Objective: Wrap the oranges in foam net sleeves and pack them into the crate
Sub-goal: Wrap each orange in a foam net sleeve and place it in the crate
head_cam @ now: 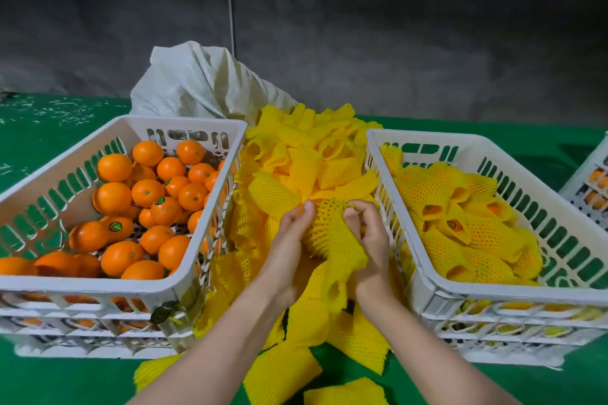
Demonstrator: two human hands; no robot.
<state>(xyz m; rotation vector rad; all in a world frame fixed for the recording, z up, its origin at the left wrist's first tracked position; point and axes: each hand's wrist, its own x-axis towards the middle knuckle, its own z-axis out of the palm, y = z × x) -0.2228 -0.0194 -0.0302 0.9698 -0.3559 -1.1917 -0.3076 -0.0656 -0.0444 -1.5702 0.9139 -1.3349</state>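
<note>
Head view, nearest: flat spare sleeves (283, 371) lie scattered on the green worktop (49, 378) beside my forearms.
Left grip (289, 240): curled round the sleeved fruit from its left side, with the thumb tip at the far opening.
Right grip (371, 240): thumb and fingers closed on the mesh at the right side, pinching it.
Orange in hand (325, 207): held between both grips, above the heap and between the two crates. Its peel shows through the stretched mesh.
Foam net sleeve (335, 250): drawn over the fruit, with its slack end bunched toward me.
Handling, sleeve: I judge it very light, soft and springy. It stretches easily, but a single strand may tear, so I would take it by the rim on both sides.
Handling, orange: probably firm and fairly heavy, with a smooth peel that can slip. It is better cupped in the palm than squeezed.
Left crate (98, 286): holds bare oranges (148, 194).
Right crate (493, 289): partly filled with wrapped oranges (460, 223).
Sleeve heap (302, 168): piled between the crates.
White sack (197, 82): slumped behind the heap.
</note>
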